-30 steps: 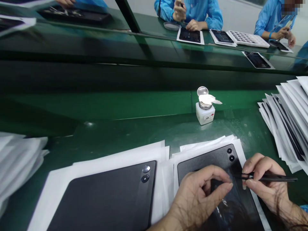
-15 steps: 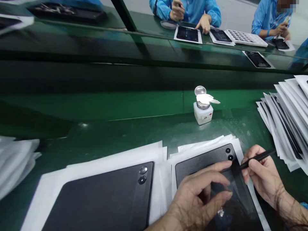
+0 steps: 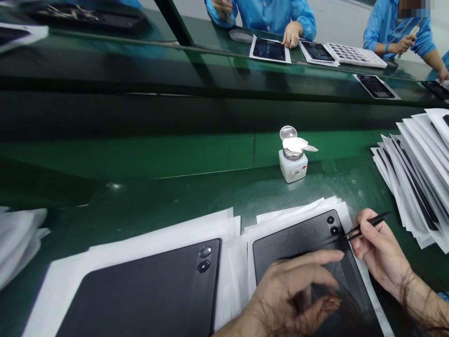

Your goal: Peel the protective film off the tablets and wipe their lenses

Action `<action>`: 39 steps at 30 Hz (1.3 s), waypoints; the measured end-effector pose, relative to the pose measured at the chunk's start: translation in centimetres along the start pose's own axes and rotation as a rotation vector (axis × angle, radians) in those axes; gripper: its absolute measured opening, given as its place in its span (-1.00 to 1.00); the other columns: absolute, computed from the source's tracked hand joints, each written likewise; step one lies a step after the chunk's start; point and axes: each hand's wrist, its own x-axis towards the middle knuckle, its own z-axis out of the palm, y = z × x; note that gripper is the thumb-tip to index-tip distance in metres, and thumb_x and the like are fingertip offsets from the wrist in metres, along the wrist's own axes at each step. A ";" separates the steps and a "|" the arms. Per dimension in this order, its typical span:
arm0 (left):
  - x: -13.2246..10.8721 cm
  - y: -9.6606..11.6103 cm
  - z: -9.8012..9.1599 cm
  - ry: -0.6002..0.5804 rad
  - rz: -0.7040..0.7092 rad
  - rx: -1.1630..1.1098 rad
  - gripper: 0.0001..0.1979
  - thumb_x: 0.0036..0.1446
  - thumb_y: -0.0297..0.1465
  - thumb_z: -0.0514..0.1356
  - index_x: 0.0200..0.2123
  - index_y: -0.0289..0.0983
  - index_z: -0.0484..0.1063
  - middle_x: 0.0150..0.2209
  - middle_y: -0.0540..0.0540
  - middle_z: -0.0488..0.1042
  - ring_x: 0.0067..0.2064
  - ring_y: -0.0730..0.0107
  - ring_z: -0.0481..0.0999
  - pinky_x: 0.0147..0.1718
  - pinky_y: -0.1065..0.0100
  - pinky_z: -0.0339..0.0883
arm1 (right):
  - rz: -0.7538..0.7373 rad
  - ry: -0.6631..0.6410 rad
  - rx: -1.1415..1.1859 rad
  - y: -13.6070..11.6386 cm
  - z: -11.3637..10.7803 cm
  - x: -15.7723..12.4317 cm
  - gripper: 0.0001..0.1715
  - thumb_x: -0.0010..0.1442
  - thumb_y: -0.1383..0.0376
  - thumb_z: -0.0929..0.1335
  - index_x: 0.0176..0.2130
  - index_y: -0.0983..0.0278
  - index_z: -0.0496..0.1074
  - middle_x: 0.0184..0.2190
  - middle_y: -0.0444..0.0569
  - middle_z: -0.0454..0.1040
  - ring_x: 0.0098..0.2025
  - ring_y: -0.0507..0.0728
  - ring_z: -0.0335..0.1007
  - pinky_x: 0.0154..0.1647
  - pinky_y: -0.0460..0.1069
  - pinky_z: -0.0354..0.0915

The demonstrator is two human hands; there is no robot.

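My right hand (image 3: 380, 250) grips black tweezers (image 3: 368, 225) at the right edge of a dark tablet (image 3: 298, 238). The tweezers' tips point left, near the two round camera lenses at the tablet's top right corner. Over the same tablet is my left hand (image 3: 293, 292), index finger stretched toward the tweezers and thumb apart from the fingers, with nothing seen in it. That tablet lies back side up on white sheets (image 3: 345, 210). To the left, a second dark tablet (image 3: 147, 285) rests back side up on white sheets.
A white bottle (image 3: 293, 167) with a raised metal lid and a white wipe on top stands behind the tablets. At right leans a stack of white sleeves (image 3: 417, 173). Across the raised ledge, co-workers in blue sit by tablets (image 3: 269, 49) and a white tray (image 3: 354, 55).
The tweezers' prongs now show apart, and my right hand has turned slightly. My left index finger reaches further right. Across the ledge, co-workers' hands have moved.
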 end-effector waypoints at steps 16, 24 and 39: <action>0.8 -0.3 0.9 0.060 -0.200 -0.037 -0.80 -0.03 -0.25 0.27 -0.41 -0.24 0.63 -0.66 0.08 0.24 -0.59 0.48 0.15 -0.56 0.43 0.04 | -0.451 -0.206 -0.386 -0.1 -0.1 -2.0 -0.82 0.17 0.37 0.53 -0.30 0.14 0.50 -0.33 -0.09 0.56 -0.40 0.06 0.53 -0.40 -0.07 0.52; 0.9 -1.3 1.0 0.045 -0.154 -0.014 -0.75 -0.03 -0.19 0.26 -0.43 -0.25 0.61 -0.64 0.04 0.29 -0.62 0.48 0.13 -0.60 0.43 0.01 | -0.491 -0.167 -0.453 -0.1 0.0 -2.0 -0.82 0.16 0.38 0.53 -0.34 0.16 0.49 -0.36 -0.07 0.56 -0.41 0.09 0.54 -0.43 -0.05 0.52; 1.0 -1.4 1.2 0.023 -0.158 -0.007 -0.73 -0.02 -0.19 0.23 -0.42 -0.26 0.60 -0.65 0.04 0.29 -0.62 0.49 0.09 -0.61 0.43 -0.01 | -0.486 -0.154 -0.432 0.1 0.0 -2.1 -0.81 0.16 0.38 0.52 -0.34 0.15 0.48 -0.38 -0.06 0.56 -0.42 0.09 0.51 -0.50 -0.06 0.49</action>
